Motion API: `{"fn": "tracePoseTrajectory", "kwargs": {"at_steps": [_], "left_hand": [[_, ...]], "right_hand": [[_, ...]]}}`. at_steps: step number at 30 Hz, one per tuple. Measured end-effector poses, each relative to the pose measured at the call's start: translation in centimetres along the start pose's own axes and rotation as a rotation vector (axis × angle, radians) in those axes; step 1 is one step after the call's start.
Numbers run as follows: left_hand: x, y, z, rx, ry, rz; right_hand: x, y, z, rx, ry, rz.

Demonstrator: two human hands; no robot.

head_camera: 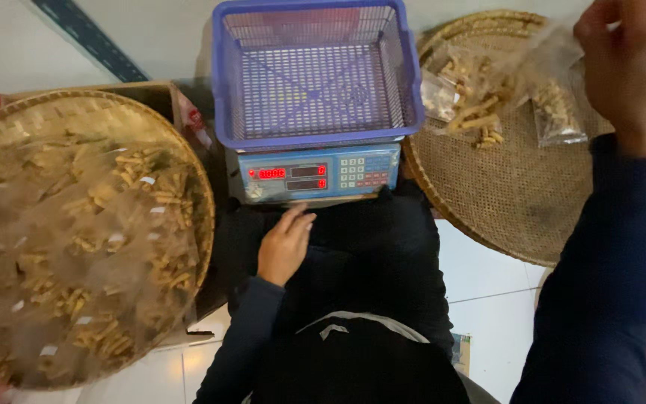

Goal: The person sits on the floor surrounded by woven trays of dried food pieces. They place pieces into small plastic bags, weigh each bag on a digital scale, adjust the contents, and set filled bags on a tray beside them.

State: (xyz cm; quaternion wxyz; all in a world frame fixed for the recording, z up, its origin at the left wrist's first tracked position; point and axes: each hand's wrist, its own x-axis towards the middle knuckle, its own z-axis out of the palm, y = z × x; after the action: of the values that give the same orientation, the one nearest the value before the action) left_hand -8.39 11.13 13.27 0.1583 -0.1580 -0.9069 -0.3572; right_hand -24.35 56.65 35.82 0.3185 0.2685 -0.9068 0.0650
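Note:
My left hand (284, 245) rests on my dark-trousered lap, fingers loosely together, just in front of a blue digital scale (315, 173) with a red display. An empty blue plastic mesh basket (315, 127) sits on the scale. My right hand (626, 60) is raised at the upper right over a round woven tray (517, 202), its fingers closed on the top of a clear plastic bag (547, 37). A few clear packets of tan stick snacks (476, 97) lie on that tray.
On the left, a large round woven tray (188, 150) is heaped with several clear packets of the same tan snacks (84, 239). A cardboard box (162, 93) stands behind it. White floor tiles show below.

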Motion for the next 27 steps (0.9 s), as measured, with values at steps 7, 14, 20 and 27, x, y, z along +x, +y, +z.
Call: {"fn": "tracePoseTrajectory", "kwargs": {"at_steps": [7, 14, 20, 27], "left_hand": [[-1.0, -0.5, 0.0, 0.042, 0.029, 0.061], [-1.8, -1.4, -0.2, 0.003, 0.034, 0.055], [-1.9, -2.3, -0.2, 0.008, 0.01, 0.074], [-1.5, -2.7, 0.7, 0.012, 0.008, 0.086]], "right_hand": [[7.2, -8.3, 3.6, -0.113, 0.171, -0.086], [7.7, -21.6, 16.4, -0.133, 0.116, 0.006], [6.0, -27.0, 15.6, -0.053, 0.036, -0.019], [4.7, -24.0, 11.9, 0.266, 0.205, 0.008]]}}
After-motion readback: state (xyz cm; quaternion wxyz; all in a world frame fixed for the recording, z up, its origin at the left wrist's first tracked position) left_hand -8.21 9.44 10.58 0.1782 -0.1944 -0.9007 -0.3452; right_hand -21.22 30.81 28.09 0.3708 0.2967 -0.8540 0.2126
